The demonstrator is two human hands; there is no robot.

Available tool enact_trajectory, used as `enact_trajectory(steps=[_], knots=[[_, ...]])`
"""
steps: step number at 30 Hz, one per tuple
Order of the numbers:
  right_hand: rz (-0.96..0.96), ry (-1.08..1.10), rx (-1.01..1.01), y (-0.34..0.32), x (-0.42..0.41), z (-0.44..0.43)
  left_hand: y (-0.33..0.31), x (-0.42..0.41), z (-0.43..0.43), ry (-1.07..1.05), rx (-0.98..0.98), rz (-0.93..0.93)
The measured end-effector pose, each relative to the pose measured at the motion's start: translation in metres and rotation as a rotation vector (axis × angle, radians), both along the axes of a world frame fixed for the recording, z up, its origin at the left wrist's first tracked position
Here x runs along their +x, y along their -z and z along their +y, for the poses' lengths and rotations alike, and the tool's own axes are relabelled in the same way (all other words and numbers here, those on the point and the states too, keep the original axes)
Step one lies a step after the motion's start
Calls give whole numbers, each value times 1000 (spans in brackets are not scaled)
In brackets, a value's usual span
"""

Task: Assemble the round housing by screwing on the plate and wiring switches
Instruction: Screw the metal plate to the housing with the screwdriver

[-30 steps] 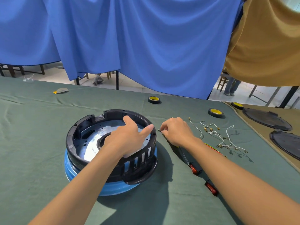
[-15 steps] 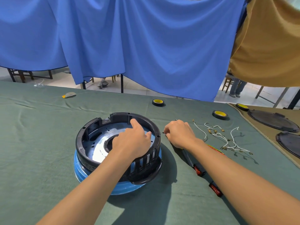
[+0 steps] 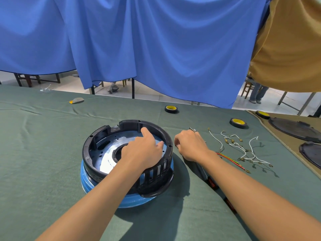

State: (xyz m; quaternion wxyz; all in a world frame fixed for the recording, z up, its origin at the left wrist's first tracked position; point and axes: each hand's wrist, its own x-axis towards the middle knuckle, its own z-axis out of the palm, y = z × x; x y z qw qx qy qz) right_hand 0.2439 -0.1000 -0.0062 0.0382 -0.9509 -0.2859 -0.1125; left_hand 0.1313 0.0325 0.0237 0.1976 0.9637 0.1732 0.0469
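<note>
The round black housing (image 3: pixel 97 136) sits on a blue base (image 3: pixel 132 200) at the middle of the green table. A shiny metal plate (image 3: pixel 107 160) lies inside it. My left hand (image 3: pixel 142 150) reaches over the near rim and rests on the plate, index finger stretched toward the far wall, holding nothing. My right hand (image 3: pixel 190 145) hovers just right of the rim with its fingers curled, pinching a small dark piece that looks like a screw. White wires with brass terminals (image 3: pixel 243 148) and a red and yellow-green wire (image 3: pixel 231 160) lie to its right.
Two red-handled screwdrivers (image 3: pixel 211 182) lie partly under my right forearm. Yellow-cored tape rolls (image 3: pixel 171 108) (image 3: pixel 238 122) sit toward the far edge. Black round lids (image 3: pixel 295 129) rest on a brown mat at the right. Blue and tan curtains hang behind the table.
My left hand slid deeper over the plate, its index finger now pointing at the far wall. My right hand stayed beside the rim. The view shifted slightly.
</note>
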Motion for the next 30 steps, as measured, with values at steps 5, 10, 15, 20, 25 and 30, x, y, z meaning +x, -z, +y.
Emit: enact_trajectory(steps=[5, 10, 15, 20, 25, 30], knots=[[18, 2, 86, -3, -10, -6, -1, -1, 0, 2, -17, -6], [231, -54, 714, -21, -35, -18, -2, -2, -1, -3, -23, -1], [367, -240, 1018, -29, -61, -21, -1, -3, -1, -9, -46, -3], [374, -293, 952, -27, -64, -19, -1, -3, -1, -7, -37, 6], [379, -292, 944, -25, -64, -19, -1, -1, 0, -8, -85, 4], [492, -254, 978, -27, -66, -16, -1, 0, 0, -20, -116, 6]])
